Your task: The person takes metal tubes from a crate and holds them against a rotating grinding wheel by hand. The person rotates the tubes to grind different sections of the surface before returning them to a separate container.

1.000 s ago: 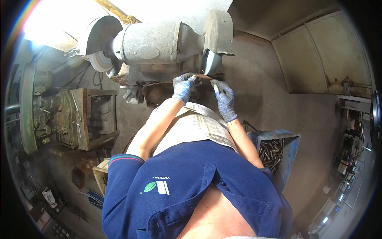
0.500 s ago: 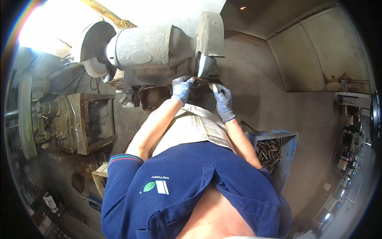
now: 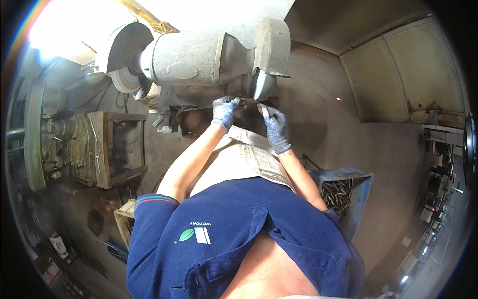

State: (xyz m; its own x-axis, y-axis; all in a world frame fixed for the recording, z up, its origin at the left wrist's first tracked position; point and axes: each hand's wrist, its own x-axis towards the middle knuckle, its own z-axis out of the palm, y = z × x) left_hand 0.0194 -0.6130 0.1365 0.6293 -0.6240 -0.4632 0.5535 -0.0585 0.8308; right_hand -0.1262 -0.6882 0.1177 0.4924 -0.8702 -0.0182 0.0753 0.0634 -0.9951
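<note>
The left hand [image 3: 223,111] and right hand [image 3: 277,129] pinch the rod [image 3: 250,99]; it has shifted left, so the wheel [image 3: 263,86] above now stands nearer the right hand.

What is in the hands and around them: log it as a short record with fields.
Left hand: blue-gloved, pinching a slim metal piece
Right hand: blue-gloved, fingertips at the piece's right end; grip unclear
Machine: double-ended grinder, beyond the hands
Nearest wheel: right grinding wheel, its lower edge close to the piece; contact cannot be made out
Other wheel: white grinding wheel, at the left end
Bin: blue bin, to the person's right, holding many slim metal parts
</note>
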